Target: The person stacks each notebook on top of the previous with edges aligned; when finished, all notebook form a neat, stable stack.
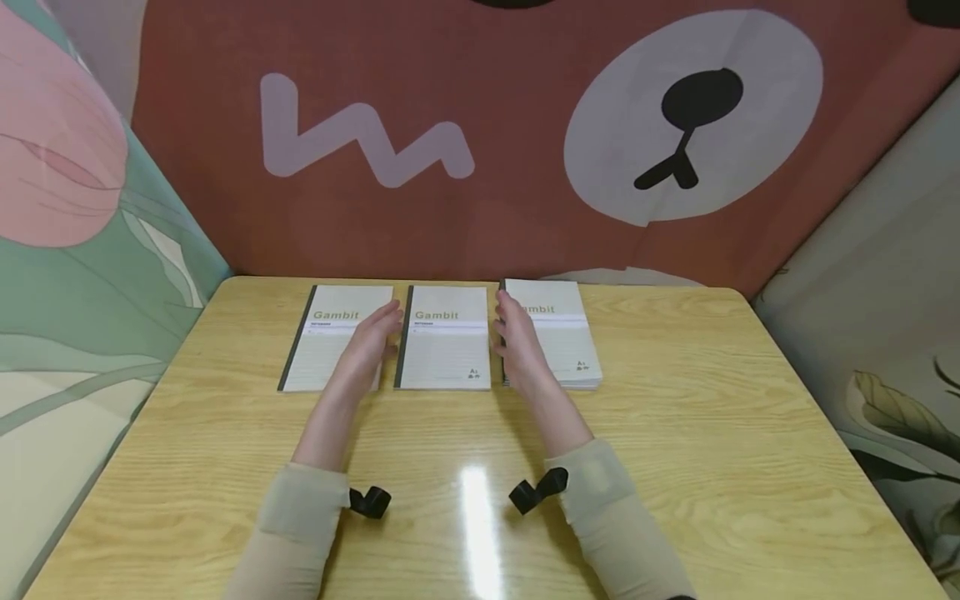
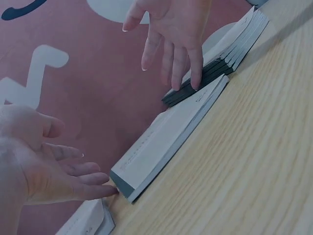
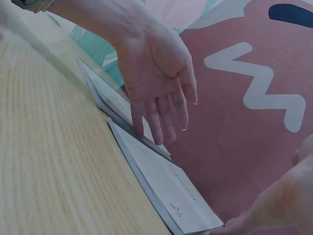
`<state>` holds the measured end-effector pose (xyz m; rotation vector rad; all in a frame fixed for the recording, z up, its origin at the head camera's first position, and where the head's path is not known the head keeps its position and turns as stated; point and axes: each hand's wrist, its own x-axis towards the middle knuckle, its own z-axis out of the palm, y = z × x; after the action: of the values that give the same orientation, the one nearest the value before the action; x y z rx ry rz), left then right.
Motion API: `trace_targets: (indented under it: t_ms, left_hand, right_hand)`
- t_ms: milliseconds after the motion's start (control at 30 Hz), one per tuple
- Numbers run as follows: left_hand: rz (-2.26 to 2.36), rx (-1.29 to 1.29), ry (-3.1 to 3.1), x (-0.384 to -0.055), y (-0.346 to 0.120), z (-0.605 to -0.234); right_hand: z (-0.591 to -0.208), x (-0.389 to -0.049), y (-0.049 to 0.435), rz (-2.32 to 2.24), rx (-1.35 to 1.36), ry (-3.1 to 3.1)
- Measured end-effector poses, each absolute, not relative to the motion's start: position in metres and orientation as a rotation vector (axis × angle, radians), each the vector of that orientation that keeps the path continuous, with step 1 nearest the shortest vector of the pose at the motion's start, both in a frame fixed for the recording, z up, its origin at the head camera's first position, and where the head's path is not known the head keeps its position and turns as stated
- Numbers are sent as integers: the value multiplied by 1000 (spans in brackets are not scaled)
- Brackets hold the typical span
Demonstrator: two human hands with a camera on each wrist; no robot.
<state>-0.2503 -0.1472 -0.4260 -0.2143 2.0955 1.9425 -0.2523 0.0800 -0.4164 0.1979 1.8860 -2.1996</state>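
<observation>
Three spots on the wooden table hold white "Gambit" notebooks with dark spines, side by side. The middle notebook [image 1: 444,358] lies flat between my two hands. My left hand [image 1: 366,346], fingers straight and palm turned inward, is at the gap between it and the left notebook [image 1: 315,362], overlapping the left one's right edge. On the other side my right hand [image 1: 519,337], also with straight fingers and palm inward, is at the spine of the right stack of notebooks [image 1: 566,350]. In the left wrist view that stack [image 2: 239,46] shows several layers. Neither hand grips anything.
The notebooks lie near the back edge of the table [image 1: 712,433], against a red wall cloth [image 1: 517,225] with a cartoon face. Patterned cloths hang at left and right. Black wrist cameras [image 1: 371,502] stick out inward from both sleeves.
</observation>
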Motion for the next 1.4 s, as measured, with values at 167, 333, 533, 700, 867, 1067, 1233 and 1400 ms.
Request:
trace_targets:
  t_ms: [167,333,533,700,867,1067,1233,1400]
  left_hand:
    - [2009,-280,2020,-250,-151,-428]
    - [2050,-334,1974,-253,-153,-429]
    - [2135,-392,1878,-254,-156,-432]
    - [2169,-443,1830,-252,-160,-431]
    - [2166,-434,1845,-250,-165,-429]
    - [2154,-436,1873,-247,-172,-425]
    - [2124,-508,1896,-250,-173,-425]
    - [2077,-558,1930,-252,-172,-426]
  right_hand:
    - [-418,-252,75,-2160,248,1885]
    - [-418,-252,74,-2159,277,1883]
    - [-419,-254,75,-2164,303,1852]
    - [-421,-255,75,-2166,328,1829]
    - [-422,-255,72,-2158,359,1812]
    - [-423,-255,70,-2157,410,1783]
    - [-424,-257,70,-2207,450,1719]
    - [-427,-257,69,-2270,458,1665]
